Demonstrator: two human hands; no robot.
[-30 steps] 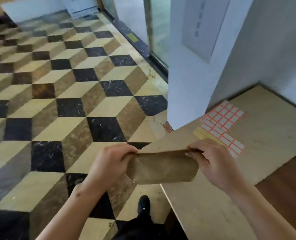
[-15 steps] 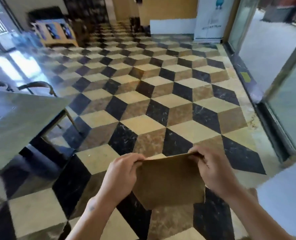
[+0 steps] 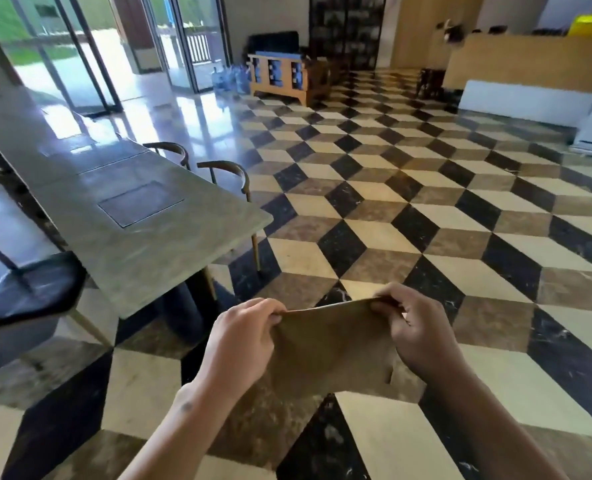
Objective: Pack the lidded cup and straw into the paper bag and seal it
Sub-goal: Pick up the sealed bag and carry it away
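A flat brown paper bag (image 3: 329, 351) hangs in the air in front of me, above the chequered floor. My left hand (image 3: 242, 344) pinches its upper left corner. My right hand (image 3: 415, 330) pinches its upper right corner. The bag's top edge is stretched between the two hands and its mouth looks closed. No lidded cup and no straw are in view.
A long grey stone table (image 3: 131, 216) stands at the left, with wooden chairs (image 3: 225, 174) behind it and a black seat (image 3: 28, 289) at its near side. A wooden bench (image 3: 284, 77) and a counter (image 3: 529, 64) stand far across the open tiled floor (image 3: 426, 220).
The view has swung left, away from the wooden counter with its label sheet, out over the hall. Both hands have kept hold of the bag's top corners.
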